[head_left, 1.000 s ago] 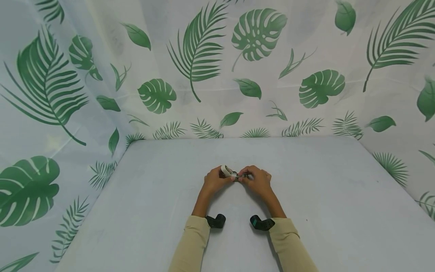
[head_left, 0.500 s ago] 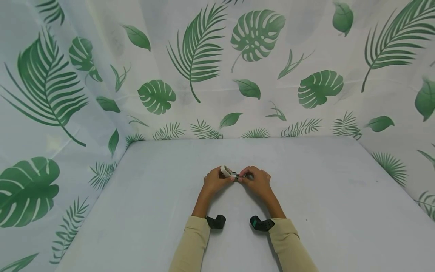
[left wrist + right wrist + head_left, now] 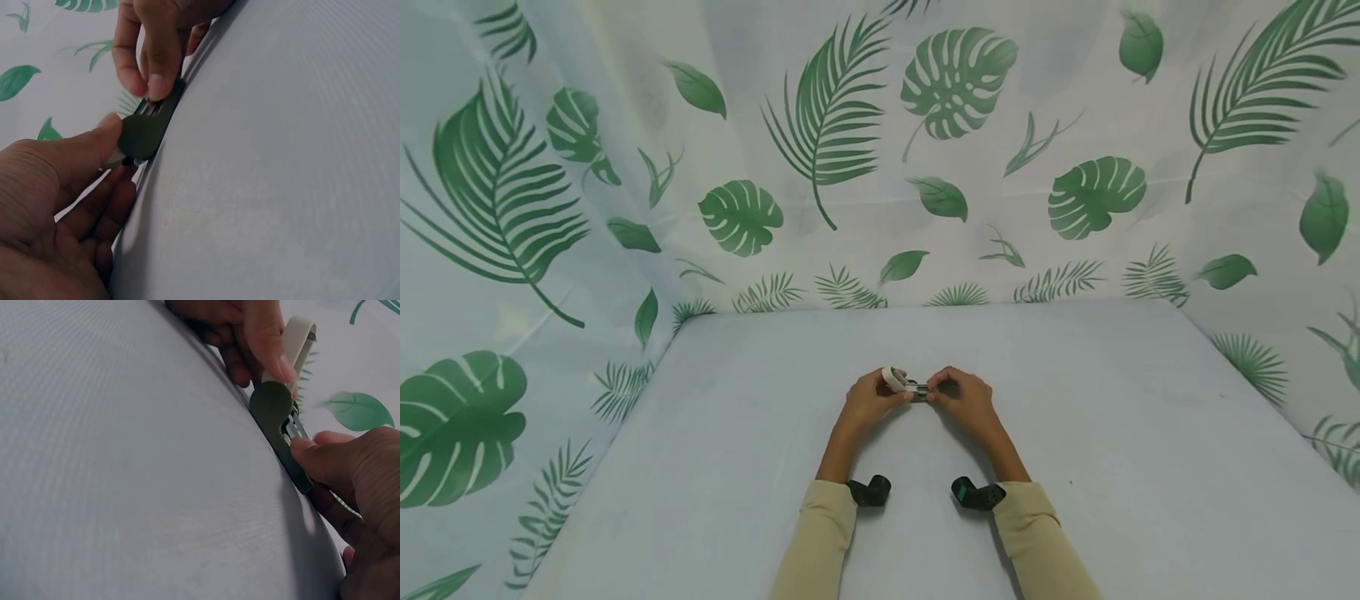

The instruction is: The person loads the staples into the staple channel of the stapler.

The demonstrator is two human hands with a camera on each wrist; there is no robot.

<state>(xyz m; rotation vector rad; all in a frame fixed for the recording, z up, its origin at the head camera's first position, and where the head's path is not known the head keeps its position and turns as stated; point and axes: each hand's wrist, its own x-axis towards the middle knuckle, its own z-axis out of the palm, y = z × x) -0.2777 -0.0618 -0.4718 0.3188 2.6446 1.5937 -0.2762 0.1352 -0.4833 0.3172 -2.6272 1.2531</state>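
A small stapler (image 3: 272,405) with a dark green body and round hinge cover lies at the tabletop, its cream top cover (image 3: 296,341) swung back. A narrow metal rail (image 3: 297,427) shows along the body. My left hand (image 3: 865,400) holds the hinge end, thumb against the round cover and the cream part sticking up by the fingers. At the other end, my right hand (image 3: 966,402) pinches the stapler, its thumb at the rail and fingers beneath the green base. Those fingertips hide the far end of the rail in the head view.
Both hands work above a pale grey table (image 3: 730,433). Behind it and at the sides hangs a white curtain (image 3: 865,242) printed with green leaves. Black wrist cameras, the left one (image 3: 871,491) and the right one (image 3: 977,493), sit at the sleeve ends.
Slightly more of the metal rail shows between the hands, the right fingertips having shifted a little away from the left hand. The head view has turned slightly; both hands keep their grip.
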